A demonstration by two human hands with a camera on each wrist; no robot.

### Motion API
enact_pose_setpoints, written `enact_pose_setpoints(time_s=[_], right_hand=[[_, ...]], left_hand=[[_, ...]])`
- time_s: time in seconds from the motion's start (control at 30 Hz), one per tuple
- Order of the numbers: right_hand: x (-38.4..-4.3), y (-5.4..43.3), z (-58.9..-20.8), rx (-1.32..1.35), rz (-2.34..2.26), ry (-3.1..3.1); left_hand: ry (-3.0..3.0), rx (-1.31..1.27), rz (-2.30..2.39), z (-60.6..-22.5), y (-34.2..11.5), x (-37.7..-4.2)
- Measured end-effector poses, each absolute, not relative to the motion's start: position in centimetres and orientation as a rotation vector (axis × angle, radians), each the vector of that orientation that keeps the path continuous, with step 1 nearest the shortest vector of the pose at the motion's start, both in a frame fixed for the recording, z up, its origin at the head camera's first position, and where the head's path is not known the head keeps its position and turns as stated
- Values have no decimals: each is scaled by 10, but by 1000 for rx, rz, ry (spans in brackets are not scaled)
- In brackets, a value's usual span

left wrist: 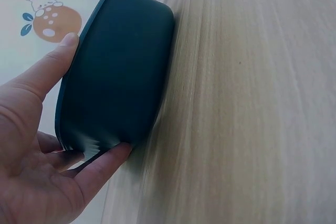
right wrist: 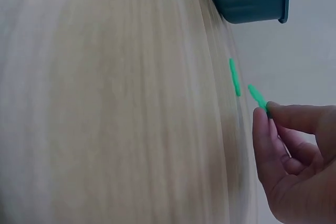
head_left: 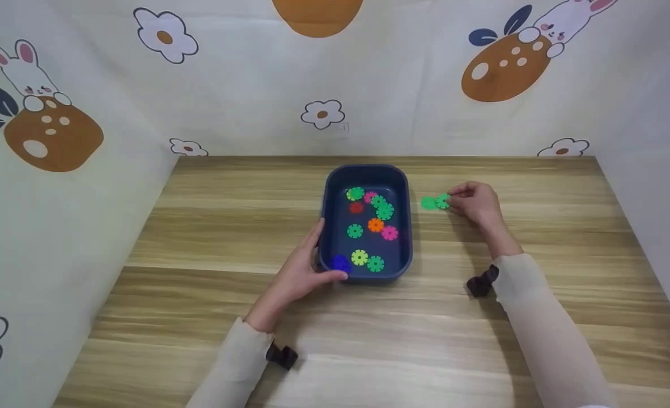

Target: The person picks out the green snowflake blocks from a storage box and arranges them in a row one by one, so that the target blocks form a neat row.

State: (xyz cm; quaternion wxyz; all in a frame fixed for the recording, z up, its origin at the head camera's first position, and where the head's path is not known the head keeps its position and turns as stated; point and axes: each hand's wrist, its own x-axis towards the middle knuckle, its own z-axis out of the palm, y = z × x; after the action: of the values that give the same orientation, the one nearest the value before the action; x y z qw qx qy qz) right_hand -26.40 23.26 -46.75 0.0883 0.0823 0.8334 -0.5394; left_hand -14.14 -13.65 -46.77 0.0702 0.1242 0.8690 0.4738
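Note:
My left hand (head_left: 298, 272) holds a dark blue plastic tub (head_left: 363, 277) by its near left corner, thumb at the rim and fingers along the side. In the left wrist view the tub's outer wall (left wrist: 121, 66) fills the space beside the thumb. Between thumb and fingertips, my right hand (head_left: 478, 207) pinches a green notched disc (head_left: 442, 200) just right of the tub. Another green disc (head_left: 428, 203) lies flat on the table beside it. In the right wrist view the pinched disc (right wrist: 256, 96) is tilted and raised off the wood.
Inside the tub lie several notched discs, among them an orange one (head_left: 376, 225), a red one (head_left: 356, 207), a yellow one (head_left: 359, 257) and a dark blue one (head_left: 340, 263). The wooden table (head_left: 210, 243) meets a patterned cloth backdrop (head_left: 244, 85) at its far edge.

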Motion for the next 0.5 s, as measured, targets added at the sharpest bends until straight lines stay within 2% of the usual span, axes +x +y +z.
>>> enact_pose_setpoints(time_s=[0.5], right_hand=[[-263, 232, -466, 244, -1259, 2716]], left_hand=[[2619, 361, 1416, -470, -136, -142]])
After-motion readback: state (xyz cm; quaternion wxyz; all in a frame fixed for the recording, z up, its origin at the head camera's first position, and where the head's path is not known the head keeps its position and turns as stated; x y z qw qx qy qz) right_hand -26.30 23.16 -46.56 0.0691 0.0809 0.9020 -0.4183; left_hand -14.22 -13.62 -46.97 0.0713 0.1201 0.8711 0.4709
